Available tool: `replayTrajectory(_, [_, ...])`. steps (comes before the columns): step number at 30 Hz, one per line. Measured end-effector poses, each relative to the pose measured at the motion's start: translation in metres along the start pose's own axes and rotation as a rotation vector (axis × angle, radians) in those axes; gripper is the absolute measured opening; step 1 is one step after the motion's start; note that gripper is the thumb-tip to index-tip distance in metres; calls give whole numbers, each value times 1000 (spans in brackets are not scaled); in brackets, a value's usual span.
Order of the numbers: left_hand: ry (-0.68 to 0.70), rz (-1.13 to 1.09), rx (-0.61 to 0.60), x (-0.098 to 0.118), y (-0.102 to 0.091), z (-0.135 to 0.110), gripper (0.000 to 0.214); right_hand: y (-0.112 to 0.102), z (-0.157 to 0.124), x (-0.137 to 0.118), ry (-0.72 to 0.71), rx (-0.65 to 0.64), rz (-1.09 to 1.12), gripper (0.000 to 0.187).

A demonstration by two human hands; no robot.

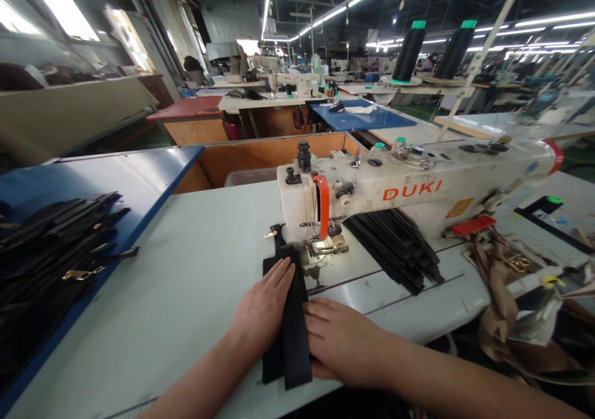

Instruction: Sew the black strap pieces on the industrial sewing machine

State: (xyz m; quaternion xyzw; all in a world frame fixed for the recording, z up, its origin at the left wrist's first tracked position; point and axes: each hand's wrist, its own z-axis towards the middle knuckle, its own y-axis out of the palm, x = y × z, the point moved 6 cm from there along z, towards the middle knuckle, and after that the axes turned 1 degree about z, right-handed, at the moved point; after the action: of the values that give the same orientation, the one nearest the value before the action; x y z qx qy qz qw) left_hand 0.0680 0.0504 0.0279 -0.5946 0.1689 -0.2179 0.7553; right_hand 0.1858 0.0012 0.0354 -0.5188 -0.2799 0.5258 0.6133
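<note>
Black strip (pixel 297 351) lay lengthwise over another black piece (pixel 273 363), its near end close to the front edge of the sewing table (pixel 209 270), its far end just beside the sewing machine's (pixel 357 183) needle area. My left hand (pixel 260 304) pressed down, fingers flat and together; my right hand's (pixel 341 335) fingers met the right edge, but I couldn't tell whether they pinched it. I judged this the lining-up step; next seemed to call for flush edges.
</note>
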Motion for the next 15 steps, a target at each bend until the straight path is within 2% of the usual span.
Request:
replayTrajectory(2, [-9, 0, -5, -2, 1, -1, 52, -2, 0, -5, -92, 42, -74, 18])
replayTrajectory(4, [-20, -2, -10, -4, 3, -3, 53, -5, 0, -8, -167, 71, -110, 21])
replayTrajectory(6, [-20, -6, -16, -5, 5, -4, 55, -5, 2, -5, -178, 82, -138, 25])
replayTrajectory(11, [17, -5, -27, -4, 1, 0, 54, 4, 17, 22, 78, 18, -239, 18])
replayTrajectory(15, [61, -4, -38, -2, -2, 1, 52, 9, 21, 22, 175, -11, -245, 25])
